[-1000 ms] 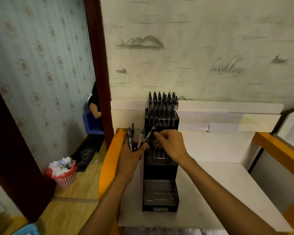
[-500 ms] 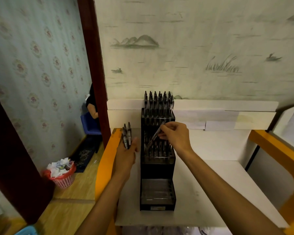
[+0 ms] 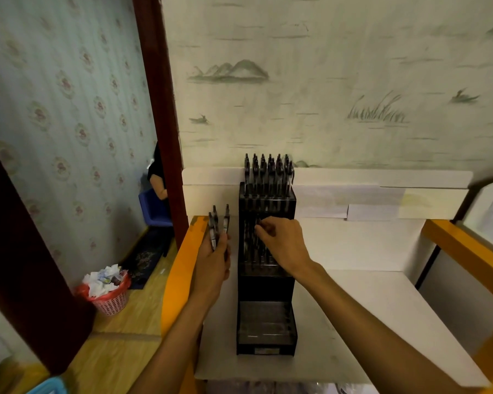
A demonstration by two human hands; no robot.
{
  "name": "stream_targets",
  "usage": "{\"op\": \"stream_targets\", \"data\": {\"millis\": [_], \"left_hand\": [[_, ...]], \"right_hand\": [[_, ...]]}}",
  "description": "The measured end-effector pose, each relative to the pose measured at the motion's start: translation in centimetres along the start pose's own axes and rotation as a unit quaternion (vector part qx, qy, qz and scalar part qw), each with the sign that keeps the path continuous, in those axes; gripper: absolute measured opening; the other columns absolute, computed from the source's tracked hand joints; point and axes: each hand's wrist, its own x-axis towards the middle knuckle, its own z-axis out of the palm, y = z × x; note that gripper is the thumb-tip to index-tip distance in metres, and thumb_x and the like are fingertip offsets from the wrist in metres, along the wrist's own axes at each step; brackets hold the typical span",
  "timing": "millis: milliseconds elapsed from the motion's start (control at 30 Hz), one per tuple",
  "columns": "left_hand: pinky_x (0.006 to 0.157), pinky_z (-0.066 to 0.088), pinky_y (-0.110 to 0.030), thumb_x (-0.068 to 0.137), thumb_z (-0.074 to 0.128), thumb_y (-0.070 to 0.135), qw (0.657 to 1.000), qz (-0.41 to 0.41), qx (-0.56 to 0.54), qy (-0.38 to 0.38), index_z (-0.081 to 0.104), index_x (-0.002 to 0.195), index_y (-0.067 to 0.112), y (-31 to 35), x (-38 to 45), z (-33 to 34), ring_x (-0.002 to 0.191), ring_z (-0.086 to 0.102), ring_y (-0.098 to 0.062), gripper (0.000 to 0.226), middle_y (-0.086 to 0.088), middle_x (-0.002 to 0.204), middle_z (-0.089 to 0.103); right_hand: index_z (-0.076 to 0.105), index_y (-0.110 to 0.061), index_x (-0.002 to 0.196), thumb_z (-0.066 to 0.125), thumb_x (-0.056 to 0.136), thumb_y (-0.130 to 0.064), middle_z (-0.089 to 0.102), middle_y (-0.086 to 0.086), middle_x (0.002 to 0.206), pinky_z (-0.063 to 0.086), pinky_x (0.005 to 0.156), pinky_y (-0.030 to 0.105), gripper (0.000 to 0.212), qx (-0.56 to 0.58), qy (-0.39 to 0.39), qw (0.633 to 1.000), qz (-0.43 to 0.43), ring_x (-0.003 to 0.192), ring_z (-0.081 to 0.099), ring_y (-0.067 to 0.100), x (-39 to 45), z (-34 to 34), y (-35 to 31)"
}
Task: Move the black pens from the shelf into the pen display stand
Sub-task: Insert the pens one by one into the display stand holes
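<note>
**Head view: pens held beside a tiered black display stand**

Head view. A black pen display stand point(image 3: 265, 291) stands upright on a white shelf point(image 3: 367, 308) with orange edging, its back near a pale wall printed with hills and reeds. The stand rises in steps. Its top tier carries a dense row of black pens point(image 3: 268, 173) standing vertically, clips upward. The middle tier also holds pens, partly hidden behind the right hand. The lowest compartment, a shallow tray at the front, shows a bare grey floor.

The left hand point(image 3: 214, 263) is just left of the stand, apart from it, fingers curled round a small bundle of black pens point(image 3: 218, 228); the pens point upward and fan slightly above the fingers. The right hand point(image 3: 282, 243) reaches over the middle tier from the right, thumb and fingertips drawn together in a pinch at the top of a pen point(image 3: 258, 223) in that tier; blur hides whether the pen is fully seated in its slot.

To the left, past a dark red door frame point(image 3: 157, 109), a pink wastebasket point(image 3: 110, 297) heaped with crumpled paper stands on the wooden floor. Further back a blue chair point(image 3: 154, 209) is partly visible, with a person in dark clothing seated on it.
</note>
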Motion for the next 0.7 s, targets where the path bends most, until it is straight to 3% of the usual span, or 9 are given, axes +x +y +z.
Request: {"op": "stream_targets", "data": {"millis": [167, 267, 433, 567, 700], "left_hand": [[0.038, 0.029, -0.023, 0.101, 0.053, 0.041, 0.999, 0.039, 0.031, -0.012, 0.063, 0.097, 0.019, 0.6, -0.1, 0.5, 0.042, 0.04, -0.008, 0.024, -0.005, 0.065, 0.055], [0.037, 0.029, -0.019, 0.102, 0.051, 0.039, 0.999, 0.023, 0.032, -0.015, 0.06, 0.09, 0.016, 0.6, -0.2, 0.8, 0.041, 0.041, -0.004, 0.027, 0.002, 0.056, 0.051], [0.041, 0.034, -0.012, 0.104, 0.048, 0.028, 0.999, 0.033, 0.033, -0.015, 0.061, 0.098, 0.008, 0.4, -0.3, 1.0, 0.044, 0.047, 0.0, 0.025, 0.009, 0.054, 0.052], [0.041, 0.034, -0.009, 0.103, 0.05, 0.025, 0.994, 0.078, 0.073, -0.018, 0.062, 0.096, 0.005, 0.5, -0.6, 1.2, 0.042, 0.048, 0.002, 0.024, 0.011, 0.05, 0.057], [0.045, 0.04, -0.011, 0.101, 0.055, 0.022, 0.991, 0.103, 0.073, -0.035, 0.066, 0.103, 0.007, 0.4, -0.7, 1.3, 0.048, 0.054, 0.001, 0.019, 0.005, 0.065, 0.067]], "right_hand": [[0.074, -0.011, 0.079, 0.064, 0.095, -0.03, 0.07, 0.001, 0.069, 0.051, 0.065, 0.023, 0.027, -0.029, -0.013, 0.999, 0.004, 0.061, 0.062, 0.009, 0.7, -0.2, -0.4], [0.074, -0.009, 0.077, 0.064, 0.095, -0.027, 0.069, 0.002, 0.068, 0.046, 0.063, 0.018, 0.027, -0.03, -0.025, 0.999, 0.014, 0.059, 0.061, 0.008, 1.2, -0.5, -0.6], [0.07, -0.002, 0.072, 0.064, 0.096, -0.024, 0.069, 0.01, 0.068, 0.052, 0.067, 0.027, 0.033, -0.069, -0.129, 0.989, 0.023, 0.063, 0.065, 0.018, 0.4, 0.3, 0.3], [0.071, -0.003, 0.07, 0.063, 0.096, -0.025, 0.068, 0.01, 0.065, 0.055, 0.066, 0.029, 0.036, -0.053, -0.1, 0.993, 0.032, 0.059, 0.064, 0.016, -0.4, 1.0, 1.1], [0.071, -0.006, 0.067, 0.065, 0.095, -0.029, 0.066, 0.006, 0.062, 0.049, 0.061, 0.023, 0.037, -0.07, -0.107, 0.991, 0.029, 0.055, 0.06, 0.011, -0.3, 1.0, 1.1]]}}
